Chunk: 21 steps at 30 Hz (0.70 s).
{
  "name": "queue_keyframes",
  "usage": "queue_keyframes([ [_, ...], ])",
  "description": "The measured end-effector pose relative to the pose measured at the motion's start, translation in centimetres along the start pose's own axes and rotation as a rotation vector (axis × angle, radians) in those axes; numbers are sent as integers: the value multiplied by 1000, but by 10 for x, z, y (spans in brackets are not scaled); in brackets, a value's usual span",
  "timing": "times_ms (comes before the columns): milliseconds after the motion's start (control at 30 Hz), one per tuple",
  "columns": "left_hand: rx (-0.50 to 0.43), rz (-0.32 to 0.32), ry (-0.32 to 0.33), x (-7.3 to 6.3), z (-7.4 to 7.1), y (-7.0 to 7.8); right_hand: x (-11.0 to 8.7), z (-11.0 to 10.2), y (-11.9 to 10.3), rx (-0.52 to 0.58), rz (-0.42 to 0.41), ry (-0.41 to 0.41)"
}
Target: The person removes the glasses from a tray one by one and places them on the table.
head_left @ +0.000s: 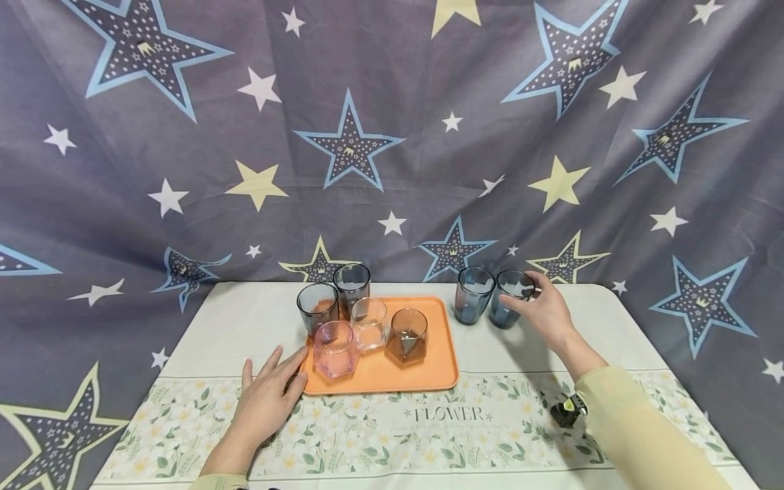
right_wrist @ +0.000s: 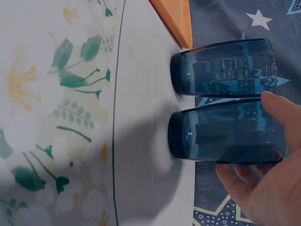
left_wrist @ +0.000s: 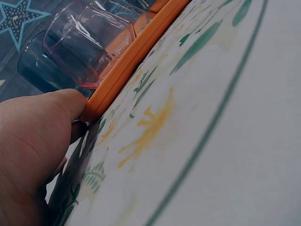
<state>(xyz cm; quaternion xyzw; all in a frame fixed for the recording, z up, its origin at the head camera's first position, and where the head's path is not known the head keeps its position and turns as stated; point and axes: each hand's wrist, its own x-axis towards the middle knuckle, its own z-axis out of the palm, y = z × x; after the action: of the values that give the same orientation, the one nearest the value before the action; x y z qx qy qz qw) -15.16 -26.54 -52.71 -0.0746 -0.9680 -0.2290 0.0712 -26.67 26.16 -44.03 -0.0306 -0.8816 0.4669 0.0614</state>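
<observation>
While my right grip (head_left: pixel 546 309) pinches one glass (head_left: pixel 503 316), left grip (head_left: pixel 267 403) spread, drifting leftward could topple its neighbour (head_left: pixel 471 301), perhaps touching.

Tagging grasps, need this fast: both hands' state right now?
Left hand: open, touching the orange tray.
Right hand: holding the rightmost blue glass near its rim.

From afar I view a white, flower-printed desk (head_left: pixel 245 313) bearing an orange tray (head_left: pixel 380 381) and, to its right, one blue glass (head_left: pixel 471 306) just beside a second blue glass (head_left: pixel 504 316).
</observation>
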Motion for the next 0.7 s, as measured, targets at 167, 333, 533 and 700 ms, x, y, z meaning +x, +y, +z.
queue_keyframes([
  [167, 0, 4, 6, -1, 0, -2, 1, 2, -3, 11, -10, -21],
  [333, 0, 0, 6, -2, -2, -2, 6, -1, -11, -16, -23, -38],
  [533, 2, -1, 4, -2, -1, -2, 4, -3, -37, -76, -102, 14],
  [700, 2, 7, 6, 0, 1, -2, 2, 5, -65, -93, -175, 39],
])
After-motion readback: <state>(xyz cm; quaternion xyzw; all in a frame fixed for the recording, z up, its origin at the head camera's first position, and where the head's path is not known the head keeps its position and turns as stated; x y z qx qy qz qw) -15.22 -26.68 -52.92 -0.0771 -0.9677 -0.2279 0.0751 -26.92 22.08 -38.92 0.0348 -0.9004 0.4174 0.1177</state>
